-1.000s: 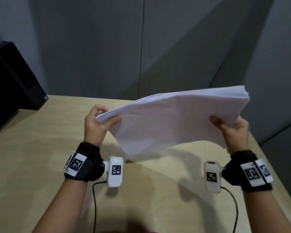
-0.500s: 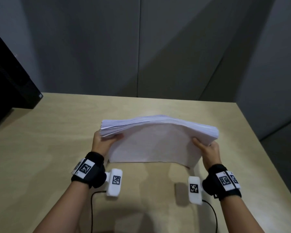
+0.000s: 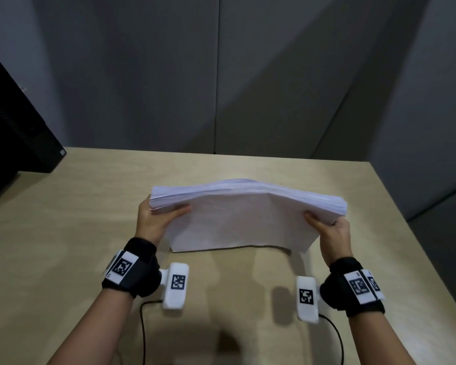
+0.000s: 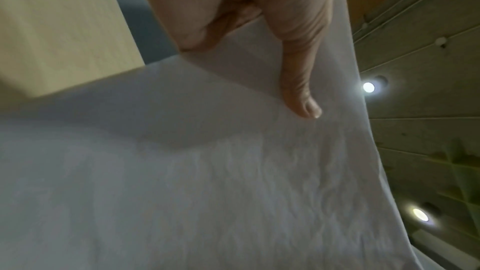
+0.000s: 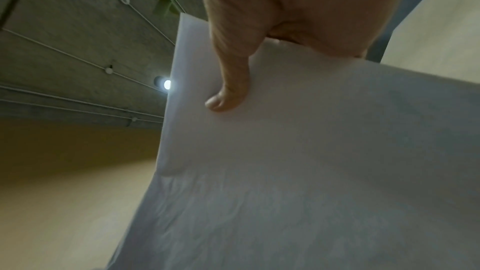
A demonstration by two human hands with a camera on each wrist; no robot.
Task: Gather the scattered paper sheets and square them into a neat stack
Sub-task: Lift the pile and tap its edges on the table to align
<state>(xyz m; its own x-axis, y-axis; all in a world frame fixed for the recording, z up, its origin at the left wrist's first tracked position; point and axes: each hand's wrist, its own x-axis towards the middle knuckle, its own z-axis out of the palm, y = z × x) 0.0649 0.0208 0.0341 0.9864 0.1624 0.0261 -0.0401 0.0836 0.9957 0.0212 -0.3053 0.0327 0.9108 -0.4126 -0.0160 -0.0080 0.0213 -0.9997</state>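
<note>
A thick stack of white paper sheets (image 3: pixel 245 222) stands on its long lower edge on the wooden table (image 3: pixel 63 233), its top bowed upward in the middle. My left hand (image 3: pixel 158 219) grips the stack's left end, thumb on the near face. My right hand (image 3: pixel 329 227) grips the right end the same way. In the left wrist view my thumb (image 4: pixel 301 93) presses on the paper stack (image 4: pixel 207 192). The right wrist view shows my thumb (image 5: pixel 228 93) lying on the paper stack (image 5: pixel 311 171). The fingers behind the stack are hidden.
A black box-shaped case (image 3: pixel 13 127) stands at the table's back left corner. Grey partition walls (image 3: pixel 221 75) close off the back. The table's right edge (image 3: pixel 416 233) runs close to my right hand. Cables (image 3: pixel 142 333) trail from the wrist cameras.
The stack has come down from a raised, tilted hold to stand on its lower edge on the table. Both hands lowered and moved closer to me with it.
</note>
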